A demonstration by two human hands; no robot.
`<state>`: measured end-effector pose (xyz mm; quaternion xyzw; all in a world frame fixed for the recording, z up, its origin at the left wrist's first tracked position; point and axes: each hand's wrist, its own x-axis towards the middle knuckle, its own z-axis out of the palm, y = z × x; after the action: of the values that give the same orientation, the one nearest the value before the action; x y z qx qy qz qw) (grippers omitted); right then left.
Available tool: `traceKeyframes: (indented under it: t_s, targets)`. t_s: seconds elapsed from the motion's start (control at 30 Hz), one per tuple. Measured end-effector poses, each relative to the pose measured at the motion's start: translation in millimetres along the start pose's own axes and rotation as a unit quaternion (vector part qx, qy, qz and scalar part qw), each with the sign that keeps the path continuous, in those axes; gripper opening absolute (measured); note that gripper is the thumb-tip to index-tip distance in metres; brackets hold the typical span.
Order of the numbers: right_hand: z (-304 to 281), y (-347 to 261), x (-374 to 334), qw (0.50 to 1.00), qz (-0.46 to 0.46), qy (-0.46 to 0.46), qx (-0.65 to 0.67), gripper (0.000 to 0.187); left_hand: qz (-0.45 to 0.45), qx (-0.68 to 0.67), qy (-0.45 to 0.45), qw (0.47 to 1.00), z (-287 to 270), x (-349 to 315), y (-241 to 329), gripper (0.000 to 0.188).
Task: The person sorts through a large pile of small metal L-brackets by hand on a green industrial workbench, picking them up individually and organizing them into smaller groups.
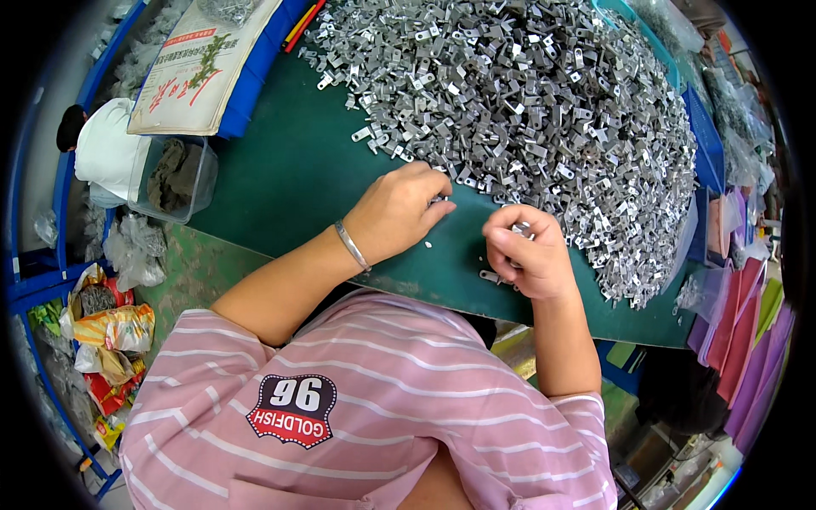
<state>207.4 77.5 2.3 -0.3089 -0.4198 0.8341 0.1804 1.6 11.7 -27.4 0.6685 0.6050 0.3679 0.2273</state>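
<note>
A large heap of small bent metal brackets (518, 102), each with a hole, covers the far and right part of the green tabletop (289, 170). At the heap's near edge my left hand (395, 208) is closed, with a bit of shiny metal showing between thumb and fingers. To its right, my right hand (537, 259) curls shut around metal brackets (521, 229), partly hidden by the fingers. Below the right hand, a loose bracket (490, 277) lies near the table's front edge. A tiny pale piece (428, 245) rests between the hands.
Left of the heap stands a blue bin (255, 76) with a printed sack (183, 76) over it. A clear tub (204, 191) holding a grey lump is at the table's left edge. Red and yellow pencils (303, 27) lie behind. Blue crates (704, 140) line the right.
</note>
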Motion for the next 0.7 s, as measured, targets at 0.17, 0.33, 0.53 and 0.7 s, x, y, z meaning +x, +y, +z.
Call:
traceKeyframes:
  t_s: [0.17, 0.33, 0.53, 0.7]
  targets:
    - [11, 6, 28, 0.769, -0.267, 0.115, -0.569, 0.011, -0.09, -0.131, 0.038, 0.987, -4, -11, -1, 0.009]
    - [35, 5, 47, 0.599, -0.251, 0.177, -0.739, 0.018, -0.36, -0.507, 0.013, 0.783, -21, -17, 5, 0.013]
    - [41, 14, 55, 0.578, -0.251, 0.194, -0.752, 0.014, -0.371, -0.567, -0.001, 0.735, -24, -18, 5, 0.014]
    - [30, 5, 43, 0.588, -0.256, 0.096, -0.762, 0.01, -0.346, -0.614, -0.005, 0.709, -28, -23, 1, 0.012]
